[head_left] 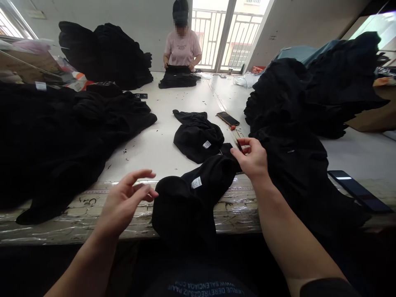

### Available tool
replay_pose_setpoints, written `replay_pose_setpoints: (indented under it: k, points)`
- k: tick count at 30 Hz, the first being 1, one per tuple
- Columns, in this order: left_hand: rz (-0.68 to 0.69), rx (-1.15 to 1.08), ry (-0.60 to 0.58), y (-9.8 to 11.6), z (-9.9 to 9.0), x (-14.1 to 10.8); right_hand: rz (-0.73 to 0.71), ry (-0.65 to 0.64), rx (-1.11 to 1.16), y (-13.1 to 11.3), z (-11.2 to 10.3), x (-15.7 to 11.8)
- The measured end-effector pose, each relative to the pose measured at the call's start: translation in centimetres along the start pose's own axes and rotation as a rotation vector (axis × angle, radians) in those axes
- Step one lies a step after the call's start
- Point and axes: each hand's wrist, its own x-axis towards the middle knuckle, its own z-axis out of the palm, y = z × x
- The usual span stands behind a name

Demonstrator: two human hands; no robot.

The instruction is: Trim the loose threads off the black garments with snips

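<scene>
A black garment (188,202) with a white label lies crumpled at the table's front edge, part of it hanging over. My left hand (123,200) is beside its left side, fingers curved and apart, holding nothing. On the right, my right hand (252,159) is closed in a pinch above the garment's far right end. A thin dark thing shows at its fingertips, too small and blurred to name. Just beyond lies a second bunched black garment (199,138), also with a white label.
Large piles of black garments stand left (62,140) and right (297,95). One phone (228,119) lies mid-table, another (360,192) at the right edge. Across the white table (148,150), a person (182,47) handles black cloth (179,78). Thread scraps dot the surface.
</scene>
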Motion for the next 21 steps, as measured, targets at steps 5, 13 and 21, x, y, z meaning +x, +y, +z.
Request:
replay_pose_setpoints:
  k: [5, 13, 21]
  points:
    - [0.235, 0.365, -0.421, -3.6, 4.9, 2.8, -0.037, -0.434, -0.185, 1.2, 3.8, 2.1]
    - [0.695, 0.313, 0.368, 4.9, 1.3, 5.8, -0.122, -0.100, 0.244, -2.1, 1.5, 4.9]
    - [0.482, 0.519, -0.551, 0.2, 4.3, -1.4, -0.156, 0.027, 0.060, -2.2, 2.1, 1.9]
